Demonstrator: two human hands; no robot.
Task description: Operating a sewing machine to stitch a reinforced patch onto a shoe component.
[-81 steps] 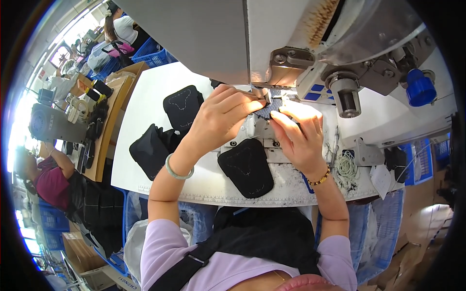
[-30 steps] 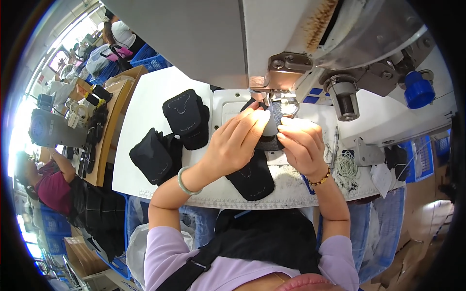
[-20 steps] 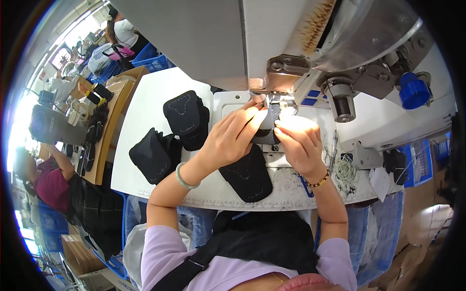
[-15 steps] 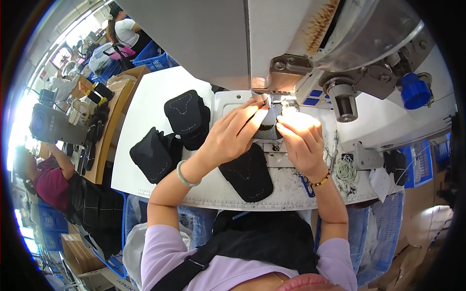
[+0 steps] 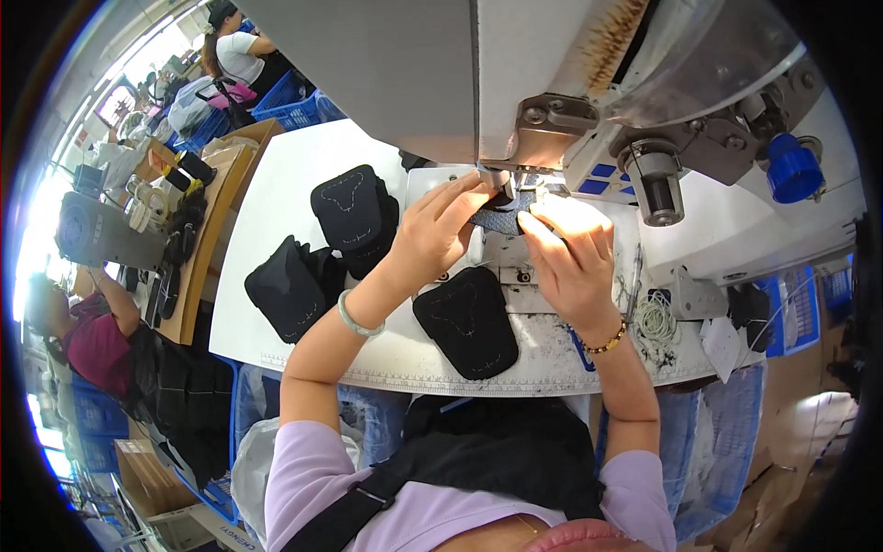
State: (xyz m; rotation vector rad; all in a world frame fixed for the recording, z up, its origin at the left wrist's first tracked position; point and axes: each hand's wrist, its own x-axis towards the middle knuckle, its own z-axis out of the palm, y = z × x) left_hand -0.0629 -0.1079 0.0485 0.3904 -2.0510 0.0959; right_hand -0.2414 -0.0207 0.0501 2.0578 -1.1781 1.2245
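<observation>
Partway, we judge: black, rounded fabric panels with pale stitching [image 5: 467, 322] lie on the white desk [image 5: 267, 212]; one speckled dark-grey fabric piece [image 5: 498, 222], beneath the white sewing machine [image 5: 543, 69], looks unfinished. Left hand [image 5: 434, 228] and right hand [image 5: 575, 258] pinch it, grip closed (left fingertips crowding the metalwork).

Fabric piece [image 5: 498, 222] between hands [image 5: 574, 254], cord coil [image 5: 656, 318] at right

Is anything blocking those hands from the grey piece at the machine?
Nothing visible: the left hand and right hand both touch the grey piece at the machine. The nearest black piece lies closer to the person, apart from it.
</observation>
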